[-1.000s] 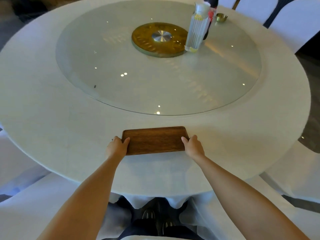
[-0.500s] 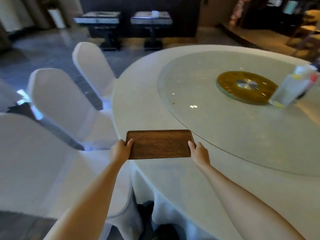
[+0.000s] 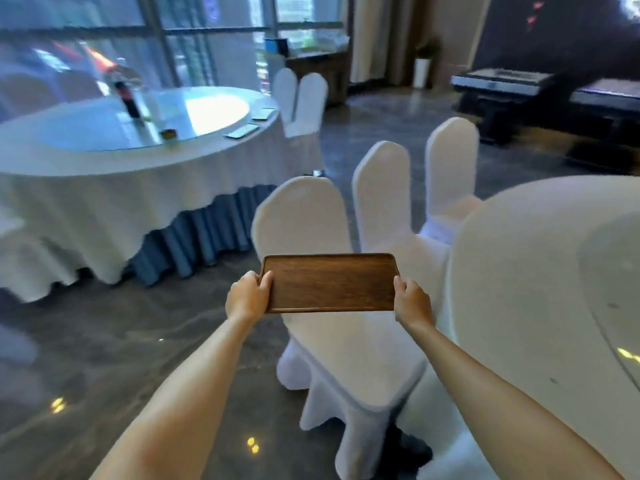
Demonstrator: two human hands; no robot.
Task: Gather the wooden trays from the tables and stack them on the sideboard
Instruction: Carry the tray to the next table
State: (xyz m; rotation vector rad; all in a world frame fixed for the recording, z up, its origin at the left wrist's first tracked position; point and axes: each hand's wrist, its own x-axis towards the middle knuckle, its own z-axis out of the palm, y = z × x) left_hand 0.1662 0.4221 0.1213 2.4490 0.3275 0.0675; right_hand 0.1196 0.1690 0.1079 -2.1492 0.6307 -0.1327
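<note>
I hold a dark brown wooden tray [image 3: 330,282] level in the air above a white-covered chair [image 3: 346,341]. My left hand [image 3: 247,295] grips its left short edge and my right hand [image 3: 412,299] grips its right short edge. The tray is bare. The round white table [image 3: 540,271] it came from fills the right side. On a second round table [image 3: 104,157] at the far left lie a couple of flat rectangular pieces [image 3: 241,132] near its rim, too blurred to identify.
Two more white-covered chairs [image 3: 384,199] stand along the near table, and a pair [image 3: 301,102] by the far table. Bottles [image 3: 130,98] stand on the far table's glass turntable. Dark low benches [image 3: 502,95] line the right wall. Grey polished floor [image 3: 121,341] lies between the tables.
The tray has left the table and now hangs over a chair, still in both hands. My view has swung left, from the near table to the room and the second table.
</note>
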